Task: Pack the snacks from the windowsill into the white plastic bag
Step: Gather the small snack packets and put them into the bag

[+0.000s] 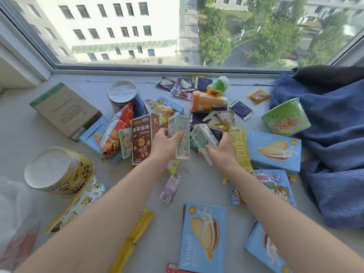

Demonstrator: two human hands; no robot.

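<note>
Head view looks down on a windowsill [206,194] strewn with snacks, both bare arms reaching into the middle of the pile. Left hand [164,143] has its fingers curled round a pale green milk carton [180,135] with a pink straw on its side, held upright just above the heap. Right hand [221,149] grips a second green and white milk carton [204,142], tilted, whose lower end is hidden under the fingers. A white plastic bag [13,209] shows only as a blurred, see-through edge at the lower left, cut off by the frame; what it holds cannot be made out. Near it lies a yellow tub [59,172] on its side. A brown box with a bear [142,138] stands just left of the left hand. Blue biscuit boxes [203,235] lie near the forearms, one partly covered by the right arm. A blue cloth [334,144] is heaped at the right.
</note>
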